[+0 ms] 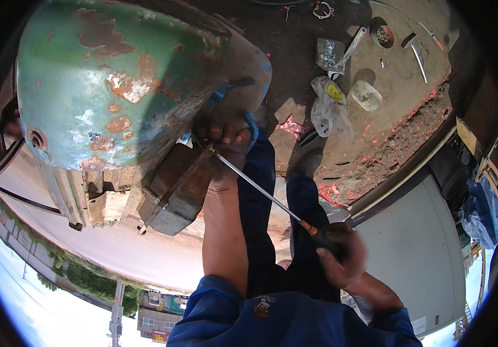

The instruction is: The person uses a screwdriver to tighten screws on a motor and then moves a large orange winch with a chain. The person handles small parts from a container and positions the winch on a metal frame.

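Observation:
My right hand [346, 257], a little blurred, is wrapped round the dark handle of a long screwdriver [260, 189]. Its steel shaft slants up and left, and the tip meets the end of a rusty metal box [179, 188]. At that same end is my left hand [229, 139], fingers curled; what they grip is hidden in shadow. Blue edges show beside those fingers, too dark to identify. Above and left of the box bulges a large green metal body panel [104, 87], its paint flaking to rust and pale patches.
On the dirt ground at the upper right lie an adjustable wrench [353, 49], a tray of small hardware [330, 55], a round bowl [382, 34], a hammer [417, 56], a plastic bag [325, 107] and a clear tub [366, 95]. A grey cabinet-like panel [414, 248] stands at the right.

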Tool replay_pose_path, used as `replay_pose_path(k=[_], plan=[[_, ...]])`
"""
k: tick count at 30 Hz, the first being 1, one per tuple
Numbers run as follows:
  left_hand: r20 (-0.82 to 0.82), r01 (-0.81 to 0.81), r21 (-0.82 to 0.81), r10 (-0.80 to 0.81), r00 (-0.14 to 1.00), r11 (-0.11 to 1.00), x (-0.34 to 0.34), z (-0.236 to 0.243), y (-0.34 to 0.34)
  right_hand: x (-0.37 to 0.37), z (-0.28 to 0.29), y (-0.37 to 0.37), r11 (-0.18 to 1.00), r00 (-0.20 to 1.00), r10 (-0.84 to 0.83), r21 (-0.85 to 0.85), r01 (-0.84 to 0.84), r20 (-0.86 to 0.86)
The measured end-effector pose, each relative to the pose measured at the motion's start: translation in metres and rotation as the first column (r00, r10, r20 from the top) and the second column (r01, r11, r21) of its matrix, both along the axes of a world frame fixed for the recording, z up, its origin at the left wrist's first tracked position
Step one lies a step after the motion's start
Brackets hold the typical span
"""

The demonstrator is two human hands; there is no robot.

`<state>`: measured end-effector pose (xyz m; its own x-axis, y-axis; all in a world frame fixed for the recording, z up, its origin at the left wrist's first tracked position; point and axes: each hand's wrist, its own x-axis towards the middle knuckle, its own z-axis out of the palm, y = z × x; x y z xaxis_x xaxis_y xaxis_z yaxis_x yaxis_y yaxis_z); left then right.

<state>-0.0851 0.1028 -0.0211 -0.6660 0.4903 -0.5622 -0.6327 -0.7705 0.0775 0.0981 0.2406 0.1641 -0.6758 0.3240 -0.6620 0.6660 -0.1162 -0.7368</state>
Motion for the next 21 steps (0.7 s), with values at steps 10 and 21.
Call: replay_pose_path(k=[10, 21], plan=[[-0.112, 0.083, -0.015, -0.084, 0.990, 0.996, 0.004, 0.002, -0.010, -0.015, 0.008, -0.001, 0.990, 0.991, -0.032, -0.131, 0.049, 0.133], [-0.052, 0.034, 0.242, -0.022, 0.998, 0.970, -0.013, -0.015, -0.019, -0.027, 0.013, -0.003, 0.984, 0.979, 0.010, -0.178, 0.028, 0.206]])
